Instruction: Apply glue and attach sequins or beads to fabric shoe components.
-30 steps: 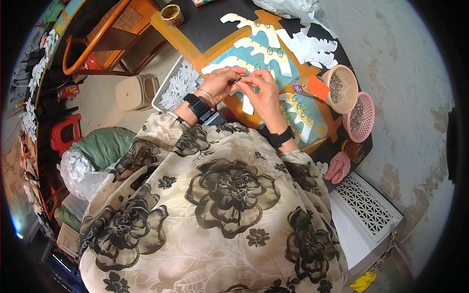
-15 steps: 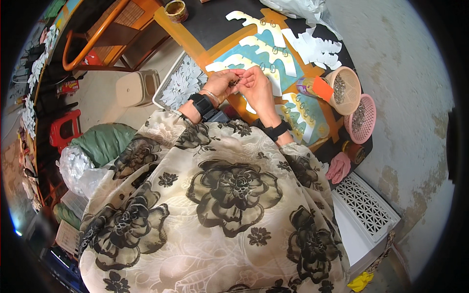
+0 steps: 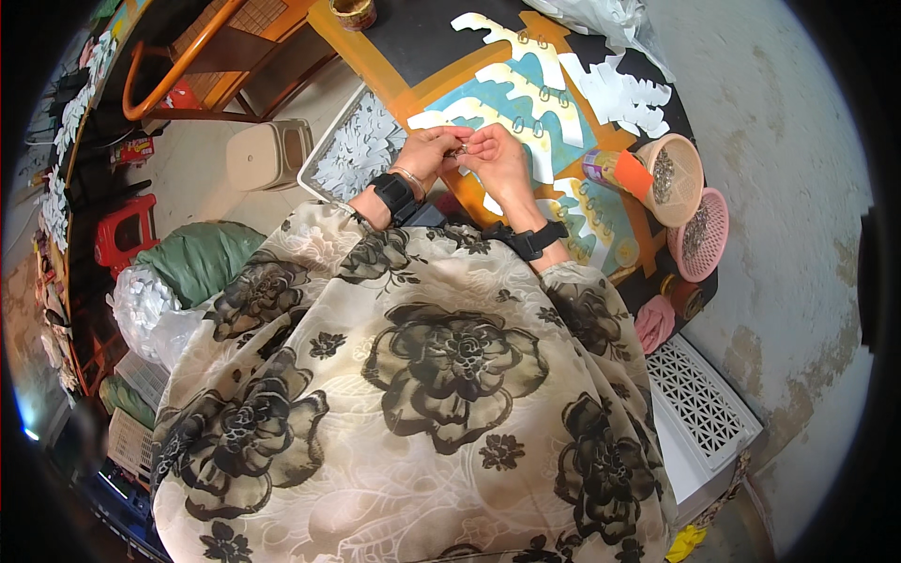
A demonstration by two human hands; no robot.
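My left hand (image 3: 425, 158) is closed, fingers curled over small metal pieces (image 3: 459, 149) that show only as a dark, shiny bit. My right hand (image 3: 499, 164) meets it fingertip to fingertip in a pinch; whatever lies in that pinch is too small to make out. Beneath and beyond both hands, white wavy-edged cutouts (image 3: 514, 86) with yellowish shading lie in overlapping rows on a teal board (image 3: 580, 120). Small metal rings or clips sit along the cutouts. More cutouts (image 3: 569, 208) with metal bits lie right of my right wrist.
Right of the board stand a beige basket (image 3: 690, 155) and a pink basket (image 3: 721, 230), both holding small metal pieces, beside a can (image 3: 601, 167). White pieces (image 3: 619, 94) lie behind. A white bin (image 3: 308, 176) of cutouts is left, near a beige stool (image 3: 253, 158).
Both hands stay together, with their fingers slightly shifted. Less of the dark metal shows between them now. The whole view has shifted a little, so the table appears farther right.
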